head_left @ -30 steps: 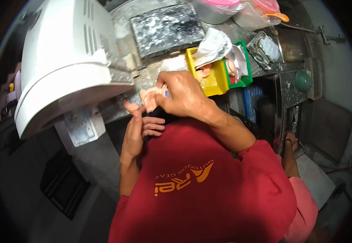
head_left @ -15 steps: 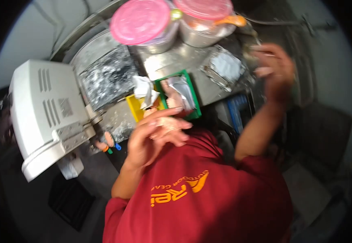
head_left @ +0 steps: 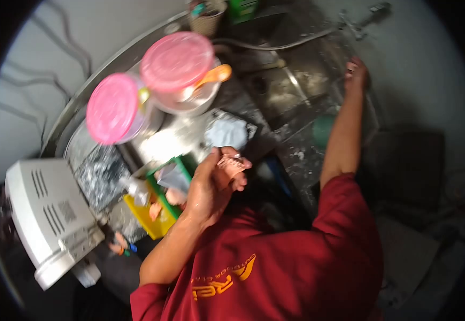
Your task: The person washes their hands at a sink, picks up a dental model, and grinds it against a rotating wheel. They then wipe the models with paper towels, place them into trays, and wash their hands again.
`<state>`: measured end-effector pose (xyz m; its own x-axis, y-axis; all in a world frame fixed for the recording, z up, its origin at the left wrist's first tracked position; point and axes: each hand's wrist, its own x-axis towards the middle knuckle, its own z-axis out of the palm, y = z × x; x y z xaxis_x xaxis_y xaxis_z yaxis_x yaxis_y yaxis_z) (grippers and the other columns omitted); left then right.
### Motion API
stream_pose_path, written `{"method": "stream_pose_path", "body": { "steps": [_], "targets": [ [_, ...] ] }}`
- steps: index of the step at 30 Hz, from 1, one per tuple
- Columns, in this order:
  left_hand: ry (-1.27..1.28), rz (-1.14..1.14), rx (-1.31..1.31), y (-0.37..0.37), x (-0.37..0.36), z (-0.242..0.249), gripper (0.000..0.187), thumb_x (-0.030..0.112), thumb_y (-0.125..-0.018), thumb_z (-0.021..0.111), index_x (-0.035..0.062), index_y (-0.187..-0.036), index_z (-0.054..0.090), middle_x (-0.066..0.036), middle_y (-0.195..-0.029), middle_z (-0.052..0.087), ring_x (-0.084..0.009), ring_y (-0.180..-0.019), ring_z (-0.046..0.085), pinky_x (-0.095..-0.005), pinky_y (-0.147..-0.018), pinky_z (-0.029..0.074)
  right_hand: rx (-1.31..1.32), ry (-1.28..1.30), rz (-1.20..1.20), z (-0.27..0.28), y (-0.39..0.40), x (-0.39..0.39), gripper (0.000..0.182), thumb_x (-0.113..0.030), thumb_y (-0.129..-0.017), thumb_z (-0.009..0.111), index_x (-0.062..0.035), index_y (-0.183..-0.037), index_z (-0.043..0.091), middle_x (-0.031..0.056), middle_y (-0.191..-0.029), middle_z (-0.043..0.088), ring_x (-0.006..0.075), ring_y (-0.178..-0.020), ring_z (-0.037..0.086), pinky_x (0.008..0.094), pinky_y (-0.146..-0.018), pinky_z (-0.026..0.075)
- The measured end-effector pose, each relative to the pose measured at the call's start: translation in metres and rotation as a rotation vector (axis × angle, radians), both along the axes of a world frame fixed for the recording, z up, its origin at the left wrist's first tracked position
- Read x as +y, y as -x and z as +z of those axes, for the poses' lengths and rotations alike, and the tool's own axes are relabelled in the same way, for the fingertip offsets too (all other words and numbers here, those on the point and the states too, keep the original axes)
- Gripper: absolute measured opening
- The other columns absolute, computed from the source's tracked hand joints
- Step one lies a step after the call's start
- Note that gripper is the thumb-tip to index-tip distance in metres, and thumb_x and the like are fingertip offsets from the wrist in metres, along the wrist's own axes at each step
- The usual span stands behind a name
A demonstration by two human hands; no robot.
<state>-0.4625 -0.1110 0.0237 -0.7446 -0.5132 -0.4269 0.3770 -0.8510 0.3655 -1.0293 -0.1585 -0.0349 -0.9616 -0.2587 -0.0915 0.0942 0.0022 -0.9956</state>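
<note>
My left hand (head_left: 206, 191) is cupped in front of my chest with its fingers curled round a small pink piece with a bumpy, tooth-like edge (head_left: 232, 165), which looks like a dental model. My right arm reaches far out to the right. At its end my right hand (head_left: 356, 74) is beside the sink's right edge, fingers curled in; whatever they may hold is hidden. Just left of my left hand stand a green tray (head_left: 181, 167) and a yellow tray (head_left: 160, 230) with pink pieces in them. Past its fingertips lies a pale block (head_left: 226, 132).
Two tubs with pink lids (head_left: 176, 60) stand at the back left, an orange-handled tool (head_left: 215, 75) by one. A white machine (head_left: 53, 214) is at the left. The metal sink (head_left: 302, 69) lies at the back right, with a hose (head_left: 275, 48) and tap (head_left: 352, 27) behind.
My view has swung right toward the sink. My right hand has gone from above the counter out to the sink's far right side. My left hand's fingers have curled more round the pink piece.
</note>
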Motion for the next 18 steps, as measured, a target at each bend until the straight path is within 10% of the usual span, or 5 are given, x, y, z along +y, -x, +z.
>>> {"method": "stream_pose_path", "body": {
  "steps": [11, 15, 18],
  "targets": [
    [0.118, -0.092, -0.088, 0.081, -0.035, 0.032, 0.043, 0.043, -0.110, 0.041, 0.0066, -0.123, 0.059, -0.008, -0.108, 0.067, -0.0169, -0.089, 0.060, -0.0334, -0.083, 0.044, 0.580, -0.213, 0.427, 0.068, 0.035, -0.092, 0.032, -0.018, -0.094, 0.056, -0.0015, -0.113, 0.075, 0.0028, -0.080, 0.064, 0.0120, -0.069, 0.059, 0.0283, -0.064, 0.045],
    [0.085, -0.113, -0.148, 0.103, -0.037, 0.013, 0.040, 0.041, -0.109, 0.042, 0.0085, -0.123, 0.059, -0.007, -0.108, 0.068, -0.0163, -0.088, 0.059, -0.0330, -0.084, 0.042, 0.352, -0.372, 0.480, 0.065, 0.113, -0.158, 0.028, -0.013, -0.087, 0.066, 0.0001, -0.111, 0.075, 0.0053, -0.089, 0.068, 0.0133, -0.076, 0.063, 0.0270, -0.065, 0.048],
    [0.050, -0.127, -0.181, 0.117, -0.038, 0.002, 0.039, 0.043, -0.108, 0.043, 0.0115, -0.122, 0.061, -0.006, -0.109, 0.068, -0.0172, -0.087, 0.058, -0.0312, -0.081, 0.041, 0.379, 0.005, 0.343, 0.061, 0.102, -0.169, 0.035, -0.016, -0.088, 0.064, -0.0019, -0.119, 0.071, 0.0020, -0.080, 0.064, 0.0134, -0.072, 0.063, 0.0293, -0.065, 0.047]
  ]
}}
